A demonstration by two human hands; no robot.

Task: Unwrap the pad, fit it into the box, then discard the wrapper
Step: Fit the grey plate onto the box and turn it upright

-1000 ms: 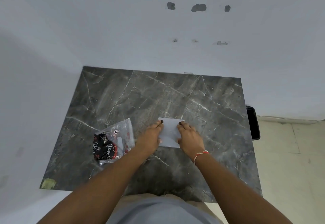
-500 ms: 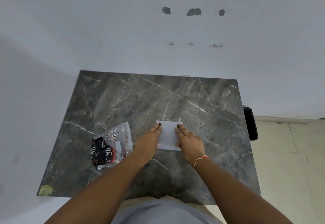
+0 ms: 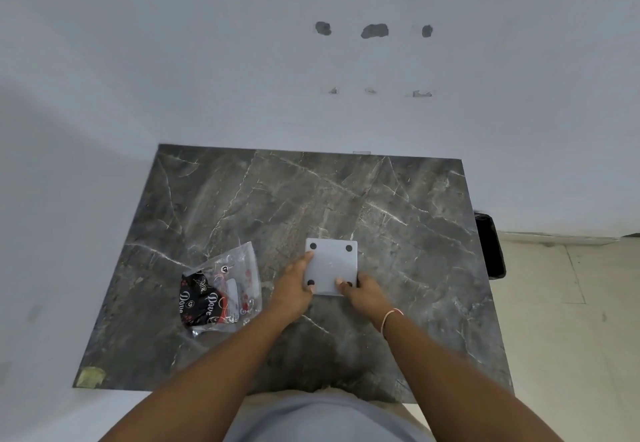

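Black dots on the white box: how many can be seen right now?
4, one near each corner of the white box: far-left, far-right, near-left, and near-right, partly covered by the right hand.

The only readable lettering sits on the clear plastic wrapper [image 3: 221, 289] lying on the marble table [image 3: 381, 199] — the word "Dove" in white script on a black printed patch, appearing twice, once along the left edge and once nearer the middle. Small round emblems on the wrapper are too small to read.
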